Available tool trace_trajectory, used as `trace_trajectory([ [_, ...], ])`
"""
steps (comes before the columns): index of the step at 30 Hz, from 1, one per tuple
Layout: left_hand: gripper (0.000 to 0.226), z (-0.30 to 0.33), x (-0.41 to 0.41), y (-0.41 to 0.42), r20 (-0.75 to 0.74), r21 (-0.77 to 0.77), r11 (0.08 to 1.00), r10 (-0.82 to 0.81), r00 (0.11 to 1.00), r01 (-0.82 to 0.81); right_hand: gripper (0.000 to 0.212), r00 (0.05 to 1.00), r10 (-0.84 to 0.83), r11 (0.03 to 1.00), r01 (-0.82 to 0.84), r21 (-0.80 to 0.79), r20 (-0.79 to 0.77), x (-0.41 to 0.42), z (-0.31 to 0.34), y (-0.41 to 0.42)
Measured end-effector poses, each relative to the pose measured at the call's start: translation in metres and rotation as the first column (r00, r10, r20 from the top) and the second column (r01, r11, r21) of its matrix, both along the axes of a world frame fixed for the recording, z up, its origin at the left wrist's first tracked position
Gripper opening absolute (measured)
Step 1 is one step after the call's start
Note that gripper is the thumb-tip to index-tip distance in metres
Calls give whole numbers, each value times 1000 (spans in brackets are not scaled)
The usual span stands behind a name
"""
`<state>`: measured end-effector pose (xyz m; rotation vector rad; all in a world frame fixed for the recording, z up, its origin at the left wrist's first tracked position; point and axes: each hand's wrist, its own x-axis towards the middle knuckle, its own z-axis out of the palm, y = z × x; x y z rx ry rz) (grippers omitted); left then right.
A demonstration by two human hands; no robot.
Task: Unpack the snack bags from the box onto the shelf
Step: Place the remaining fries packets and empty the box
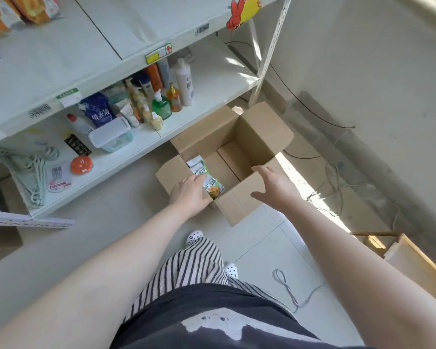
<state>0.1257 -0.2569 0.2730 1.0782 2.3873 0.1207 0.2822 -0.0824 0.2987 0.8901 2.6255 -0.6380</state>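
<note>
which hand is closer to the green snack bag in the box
Left. The left hand is on the green snack bag at the box's near corner; the right hand hovers open by the right side.

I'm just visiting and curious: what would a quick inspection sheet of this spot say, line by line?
Surface: pale tiled floor; white shelf to the left, its top board mostly bare.
Job's things: open cardboard box on the floor; green snack bags in its near-left corner; orange snack bags on the top board.
Clutter: bottles, blue pouch, lidded tub, hangers on lower boards.
Grippers: left hand grips a green bag; right hand open over the box's near edge.
Cables: grey cord on the floor; black wires along the wall.
Surroundings: wooden crate at right; sunlit wall.
</note>
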Motion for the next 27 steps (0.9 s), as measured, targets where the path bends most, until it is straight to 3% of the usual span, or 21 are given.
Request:
trace_trajectory([
  [6, 70, -12, -20, 46, 27, -86, 996, 37, 999, -34, 67, 995, 98, 995, -98, -33, -3, -42, -14, 42],
  [17, 61, -35, -81, 123, 57, -167, 972, 177, 982, -166, 53, 992, 101, 980, -87, -180, 69, -108, -55, 146],
  [23, 63, -99, -103, 147, 39, -175, 945, 289, 957, -278, 68, 976, 172, 939, -120, -322, 137, -160, -133, 189],
  [27, 62, -177, -120, 163, 99, -152, 911, 400, 911, -384, 65, 967, 190, 919, -115, -377, 168, -189, -216, 206],
])
